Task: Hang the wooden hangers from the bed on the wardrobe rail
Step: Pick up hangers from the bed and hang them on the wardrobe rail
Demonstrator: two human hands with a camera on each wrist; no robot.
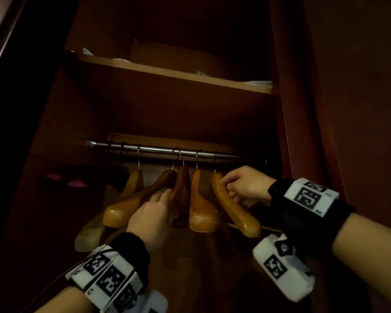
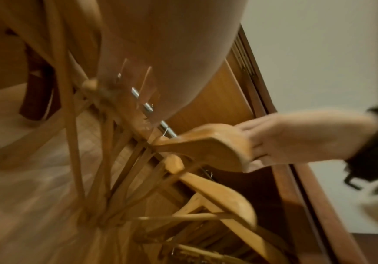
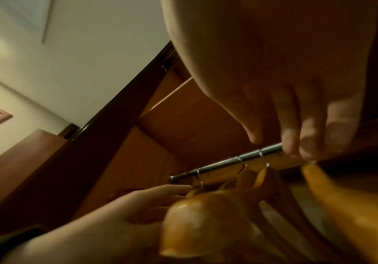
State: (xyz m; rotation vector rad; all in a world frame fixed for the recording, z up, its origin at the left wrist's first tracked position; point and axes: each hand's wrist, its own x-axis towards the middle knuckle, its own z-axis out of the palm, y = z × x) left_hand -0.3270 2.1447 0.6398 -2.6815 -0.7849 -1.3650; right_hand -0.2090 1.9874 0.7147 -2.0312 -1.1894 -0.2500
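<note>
both hands among wooden hangers on the wardrobe rail (image 1: 163,150)

several wooden hangers (image 1: 201,204) hang by wire hooks from the rail, crowded together below its middle and right part. the right hand (image 1: 246,186) sits just under the rail's right end, fingers curled round the upper arm of the rightmost hanger (image 1: 235,206), which slants down from the rail (its hook looks to be over the rail, though the dim light makes that hard to confirm). the left hand (image 1: 151,215) is lower, below the rail's middle, fingers extended and touching the hangers there. a shelf (image 1: 174,73) sits above the rail with pale items on it.
</note>
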